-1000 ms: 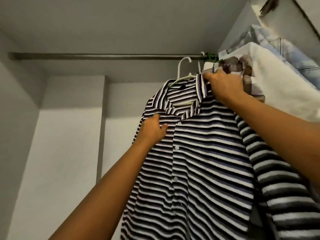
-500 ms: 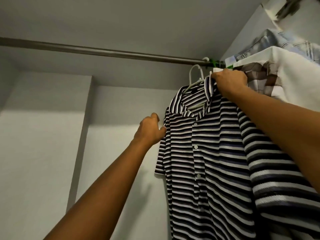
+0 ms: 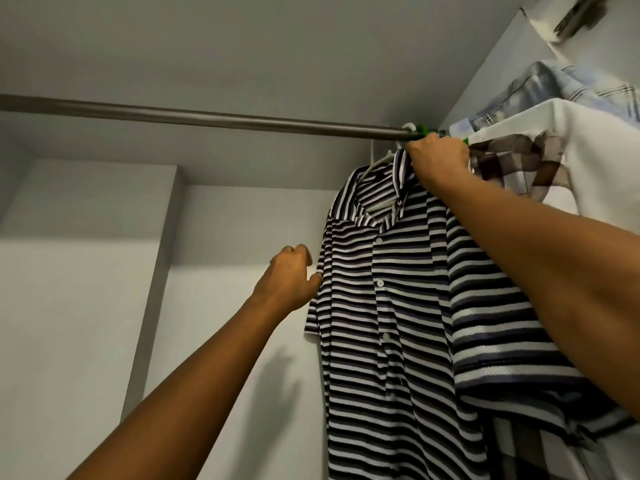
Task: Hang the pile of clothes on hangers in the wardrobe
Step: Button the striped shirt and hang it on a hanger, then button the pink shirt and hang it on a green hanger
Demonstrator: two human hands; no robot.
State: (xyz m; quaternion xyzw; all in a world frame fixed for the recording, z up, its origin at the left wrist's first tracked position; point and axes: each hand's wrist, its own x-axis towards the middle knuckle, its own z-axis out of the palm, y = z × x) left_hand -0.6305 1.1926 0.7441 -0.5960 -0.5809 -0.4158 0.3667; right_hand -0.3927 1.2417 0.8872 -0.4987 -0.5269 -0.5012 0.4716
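Looking up into a wardrobe. A grey metal hanging rod [image 3: 207, 119] is running from the left edge across to the right corner, under the grey ceiling.

A short-sleeved, button-front, black-and-white striped shirt [image 3: 398, 323] is hanging right of centre on a white plastic hanger [image 3: 379, 161], just below the right end of the rod. Part of the hanger is showing inside the open collar. The shirt front is facing the camera with its buttons running down the middle.

The right hand [image 3: 438, 157] is reaching up from the right and gripping the top of the striped shirt at the collar, fingers curled over the fabric, knuckles just beneath the rod. A white hook and a green plastic hook [image 3: 424, 128] are sitting over the rod beside that hand; cannot tell whether the white hook belongs to this hanger.

The left hand [image 3: 291, 275] is reaching up beside the shirt's sleeve edge, fingers curled in, thumb tip touching the striped fabric. Cannot tell whether it is pinching the cloth or only touching it.

Other garments are hanging to the right, pressed close against the striped shirt: a brown-and-white plaid shirt [image 3: 512, 161], a plain white garment [image 3: 588, 161] and, furthest back, a pale blue checked shirt [image 3: 540, 91]. The left arm is casting a shadow on the pale grey wardrobe back wall [image 3: 86, 306].
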